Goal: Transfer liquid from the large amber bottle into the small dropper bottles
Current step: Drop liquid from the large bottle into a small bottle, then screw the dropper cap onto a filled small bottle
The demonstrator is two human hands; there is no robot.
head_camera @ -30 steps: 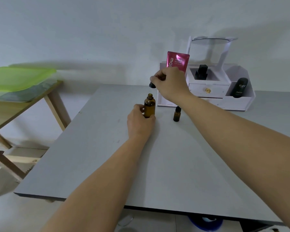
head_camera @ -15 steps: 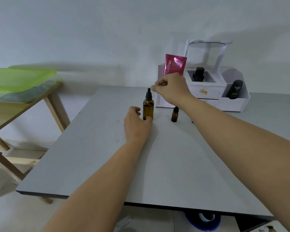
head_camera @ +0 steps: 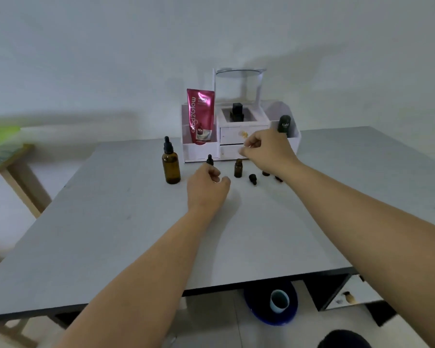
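The large amber bottle [head_camera: 171,167] stands upright on the grey table [head_camera: 126,222] with its black dropper cap on, and no hand touches it. To its right, my left hand [head_camera: 206,190] curls round a small capped dropper bottle [head_camera: 209,160], of which only the black cap shows. A second small amber bottle [head_camera: 238,168] stands uncapped, with a loose black cap [head_camera: 253,179] lying beside it. My right hand [head_camera: 268,151] hovers just above and behind that open bottle, fingers curled, with nothing visible in them. Two more small bottles [head_camera: 266,173] are partly hidden behind my right wrist.
A white organizer [head_camera: 201,152] stands at the table's back, holding a pink tube [head_camera: 200,116], a black bottle [head_camera: 284,124] and a small dark bottle [head_camera: 237,112]. A wooden table [head_camera: 13,162] stands to the left. A blue basin [head_camera: 271,310] sits on the floor.
My right hand put the dropper cap back on the large bottle and moved right. My left hand let go of the large bottle and went to the small capped bottle.
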